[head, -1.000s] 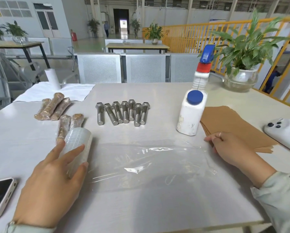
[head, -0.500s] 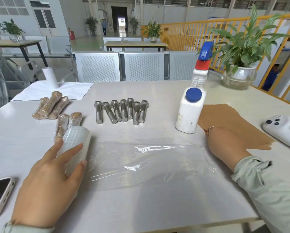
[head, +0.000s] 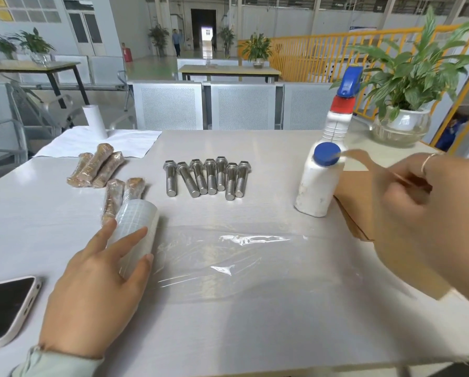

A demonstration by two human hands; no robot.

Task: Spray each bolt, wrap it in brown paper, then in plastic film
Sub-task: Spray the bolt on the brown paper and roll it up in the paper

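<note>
Behind the grey table [head: 255,336] lay a wide hall with perforated metal benches, potted plants, a yellow railing at right and an open doorway far back. On the table I noted seven bare bolts [head: 207,178] in a row at centre and five wrapped bolts [head: 103,170] to their left. A white spray bottle [head: 319,183] stood upright to the right of the row.

My left hand [head: 97,289] rested on the roll of plastic film [head: 137,229], fingers straight and spread over it, pinning it to the table. A sheet of film [head: 228,265] lay flat to the right of the roll, still joined to it. My right hand [head: 429,213] was raised and blurred, pinching a sheet of brown paper [head: 364,167] above the paper stack [head: 353,227]; I could not tell the exact finger grip.

I judged the step in hand as preparation: film laid, paper being fetched. The next move called for placing the paper flat, then taking one bare bolt and spraying it. A phone [head: 5,308] lay at the left edge, touching nothing.
</note>
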